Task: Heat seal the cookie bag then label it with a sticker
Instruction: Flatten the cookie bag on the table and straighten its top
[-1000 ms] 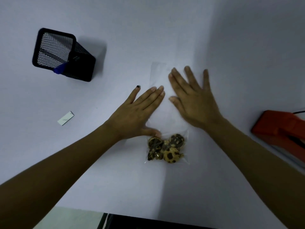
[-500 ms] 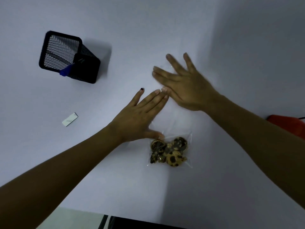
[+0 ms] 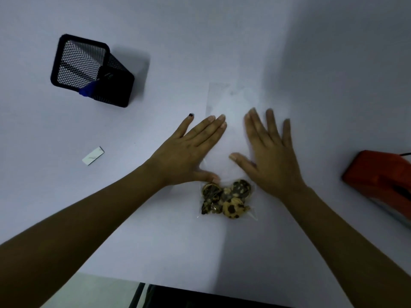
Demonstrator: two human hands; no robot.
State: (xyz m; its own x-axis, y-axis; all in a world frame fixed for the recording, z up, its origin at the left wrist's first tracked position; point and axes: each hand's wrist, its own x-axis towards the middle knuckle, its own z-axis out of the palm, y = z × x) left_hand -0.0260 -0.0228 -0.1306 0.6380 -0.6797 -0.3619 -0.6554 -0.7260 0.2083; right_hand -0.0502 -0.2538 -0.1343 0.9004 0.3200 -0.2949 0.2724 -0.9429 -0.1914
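A clear plastic cookie bag (image 3: 226, 138) lies flat on the white table, its open end pointing away from me. Several chocolate-chip cookies (image 3: 225, 200) sit bunched at its near end. My left hand (image 3: 189, 152) rests palm down on the bag's left edge, fingers spread, thumb beside the cookies. My right hand (image 3: 269, 154) lies palm down on the bag's right side, fingers apart. A small white sticker (image 3: 93, 156) lies on the table to the left. The orange heat sealer (image 3: 382, 185) sits at the right edge, partly cut off.
A black mesh pen holder (image 3: 89, 67) with a blue-capped pen stands at the back left. The white table (image 3: 155, 241) ends at its near edge, with a dark object below it.
My right hand slid up along the bag toward its open end, then came back down beside my left hand. The left hand stayed on the bag.
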